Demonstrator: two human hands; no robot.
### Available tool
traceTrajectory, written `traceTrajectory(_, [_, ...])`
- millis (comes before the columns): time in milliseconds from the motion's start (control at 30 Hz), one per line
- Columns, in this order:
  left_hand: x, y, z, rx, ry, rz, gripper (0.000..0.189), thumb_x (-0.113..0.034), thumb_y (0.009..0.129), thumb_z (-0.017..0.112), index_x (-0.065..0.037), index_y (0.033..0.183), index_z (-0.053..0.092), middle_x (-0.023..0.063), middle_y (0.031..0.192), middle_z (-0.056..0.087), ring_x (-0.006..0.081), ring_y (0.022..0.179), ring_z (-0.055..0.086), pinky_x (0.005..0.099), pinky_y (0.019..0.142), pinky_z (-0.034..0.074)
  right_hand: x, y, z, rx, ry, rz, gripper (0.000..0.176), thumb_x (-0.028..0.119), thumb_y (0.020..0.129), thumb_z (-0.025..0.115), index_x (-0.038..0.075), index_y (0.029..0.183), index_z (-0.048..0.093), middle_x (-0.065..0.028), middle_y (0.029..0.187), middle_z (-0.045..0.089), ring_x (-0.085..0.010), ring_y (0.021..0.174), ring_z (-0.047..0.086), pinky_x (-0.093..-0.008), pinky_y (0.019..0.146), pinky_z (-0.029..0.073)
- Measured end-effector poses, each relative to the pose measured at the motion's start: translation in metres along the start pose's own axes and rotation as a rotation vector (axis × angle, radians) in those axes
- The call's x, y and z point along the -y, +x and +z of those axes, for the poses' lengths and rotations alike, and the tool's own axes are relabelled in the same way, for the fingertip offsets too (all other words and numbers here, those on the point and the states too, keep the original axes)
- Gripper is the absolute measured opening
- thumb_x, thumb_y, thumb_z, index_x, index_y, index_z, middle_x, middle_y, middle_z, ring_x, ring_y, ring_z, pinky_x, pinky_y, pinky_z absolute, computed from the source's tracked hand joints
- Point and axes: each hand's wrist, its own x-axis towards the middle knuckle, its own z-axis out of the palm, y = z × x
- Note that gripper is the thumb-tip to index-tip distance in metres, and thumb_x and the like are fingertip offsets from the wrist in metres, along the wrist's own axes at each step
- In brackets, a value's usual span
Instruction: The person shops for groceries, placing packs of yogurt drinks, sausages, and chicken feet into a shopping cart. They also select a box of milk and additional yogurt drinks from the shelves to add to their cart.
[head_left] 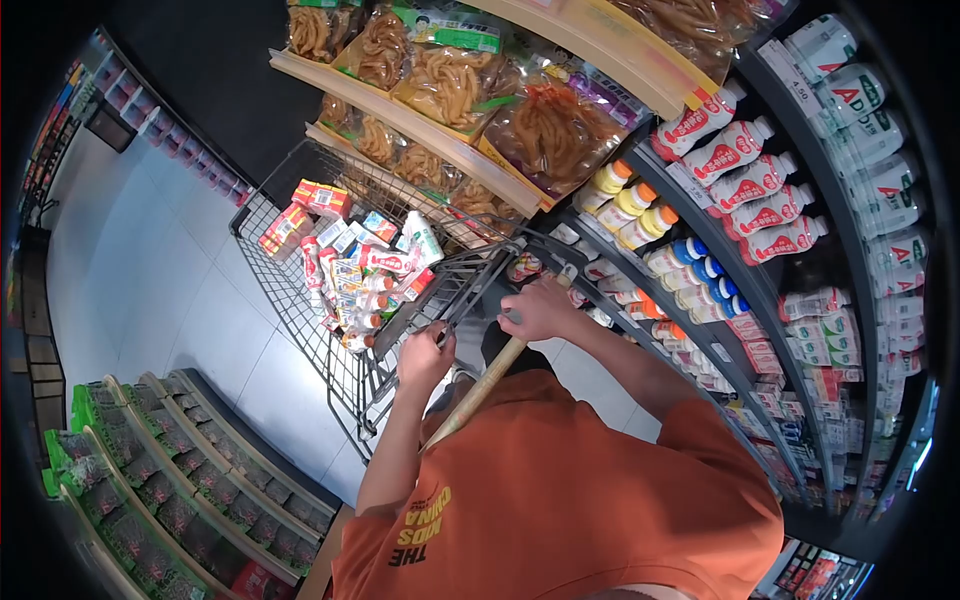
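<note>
A wire shopping cart (290,300) stands in front of me. In its basket lies a pile of small drink bottles (385,262), red-and-yellow packs (322,197) and cartons. My left hand (425,358) is closed at the rear frame of the cart, its fingers curled round a dark part there. My right hand (543,308) is wrapped over the tan handle bar (490,385) near its far end. The palm sides of both hands are hidden.
Shelves of bagged chicken feet (445,85) stand along the cart's far side. Bottled drinks (730,150) fill the shelves at right. At lower left is a stepped rack (180,490) of green-edged packs. Pale floor tiles (130,280) show at left.
</note>
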Motion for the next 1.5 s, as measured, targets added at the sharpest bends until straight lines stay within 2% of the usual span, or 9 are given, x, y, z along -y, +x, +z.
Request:
traceTrajectory(300, [-0.001, 0.000, 0.009, -0.101, 0.006, 0.051, 0.016, -0.025, 0.087, 0.067, -0.010, 0.093, 0.068, 0.0170, 0.085, 0.069, 0.0394, 0.079, 0.067, 0.0476, 0.069, 0.053, -0.011, 0.000, 0.005, -0.120, 0.077, -0.113, 0.033, 0.041, 0.082, 0.060, 0.010, 0.077, 0.070, -0.0165, 0.069, 0.066, -0.0379, 0.072, 0.067, -0.0492, 0.071, 0.051])
traceTrajectory(433, [0.004, 0.001, 0.008, -0.114, 0.075, 0.063, 0.025, -0.025, 0.088, 0.067, -0.009, 0.106, 0.072, 0.0203, 0.089, 0.070, 0.0393, 0.083, 0.067, 0.0437, 0.073, 0.055, -0.017, 0.012, 0.003, 0.112, 0.014, -0.128, 0.038, 0.048, 0.086, 0.058, 0.013, 0.092, 0.072, -0.0195, 0.071, 0.066, -0.0414, 0.073, 0.066, -0.0524, 0.071, 0.052])
traceTrajectory(567, [0.003, -0.006, -0.022, 0.151, -0.100, -0.091, 0.046, -0.031, 0.086, 0.073, -0.007, 0.125, 0.064, 0.0219, 0.104, 0.071, 0.0353, 0.096, 0.069, 0.0398, 0.086, 0.053, -0.048, 0.019, 0.002, 0.137, 0.368, -0.261, 0.028, 0.036, 0.090, 0.063, 0.009, 0.094, 0.070, -0.0144, 0.065, 0.064, -0.0332, 0.062, 0.065, -0.0440, 0.059, 0.050])
traceTrajectory(700, [0.012, -0.032, -0.045, 0.148, -0.092, -0.288, 0.062, -0.030, 0.081, 0.079, -0.006, 0.134, 0.057, 0.0178, 0.111, 0.071, 0.0293, 0.107, 0.068, 0.0379, 0.092, 0.052, -0.076, 0.024, -0.021, -0.034, 0.223, -0.266, 0.025, 0.031, 0.090, 0.065, 0.006, 0.091, 0.069, -0.0123, 0.064, 0.063, -0.0323, 0.060, 0.064, -0.0410, 0.057, 0.049])
traceTrajectory(867, [0.011, -0.048, -0.016, -0.052, 0.129, -0.366, 0.057, -0.046, 0.079, 0.078, -0.016, 0.125, 0.065, 0.0114, 0.085, 0.073, 0.0272, 0.082, 0.071, 0.0365, 0.073, 0.053, -0.082, 0.025, -0.011, -0.012, 0.074, -0.324, 0.032, 0.038, 0.091, 0.059, 0.008, 0.087, 0.070, -0.0186, 0.062, 0.063, -0.0404, 0.063, 0.064, -0.0494, 0.060, 0.052])
traceTrajectory(967, [0.015, -0.045, -0.013, -0.044, 0.169, -0.400, 0.058, -0.048, 0.077, 0.079, -0.017, 0.124, 0.065, 0.0104, 0.083, 0.073, 0.0262, 0.080, 0.071, 0.0377, 0.071, 0.054, -0.086, 0.026, -0.010, 0.036, 0.036, -0.330, 0.033, 0.038, 0.091, 0.059, 0.007, 0.086, 0.070, -0.0191, 0.060, 0.061, -0.0401, 0.062, 0.064, -0.0503, 0.059, 0.052])
traceTrajectory(1000, [0.011, -0.045, -0.013, -0.025, 0.174, -0.426, 0.054, -0.044, 0.080, 0.078, -0.013, 0.123, 0.065, 0.0133, 0.101, 0.074, 0.0250, 0.085, 0.072, 0.0354, 0.077, 0.054, -0.087, 0.027, -0.009, 0.033, 0.046, -0.338, 0.033, 0.038, 0.091, 0.059, 0.007, 0.085, 0.069, -0.0192, 0.058, 0.060, -0.0401, 0.062, 0.064, -0.0507, 0.059, 0.051])
traceTrajectory(1400, [0.013, -0.050, 0.003, -0.065, 0.294, -0.390, 0.045, -0.037, 0.078, 0.077, -0.012, 0.115, 0.070, 0.0090, 0.083, 0.073, 0.0279, 0.075, 0.071, 0.0351, 0.070, 0.056, -0.090, 0.024, -0.017, 0.132, 0.042, -0.282, 0.036, 0.040, 0.092, 0.058, 0.005, 0.086, 0.068, -0.0156, 0.055, 0.059, -0.0388, 0.062, 0.064, -0.0491, 0.062, 0.051])
traceTrajectory(1500, [0.002, -0.047, -0.004, -0.015, 0.166, -0.461, 0.046, -0.037, 0.075, 0.080, -0.016, 0.114, 0.071, 0.0116, 0.083, 0.073, 0.0311, 0.080, 0.070, 0.0415, 0.074, 0.055, -0.088, 0.025, -0.016, 0.189, 0.025, -0.232, 0.040, 0.043, 0.093, 0.056, 0.006, 0.084, 0.067, -0.0155, 0.056, 0.060, -0.0383, 0.062, 0.064, -0.0482, 0.063, 0.051])
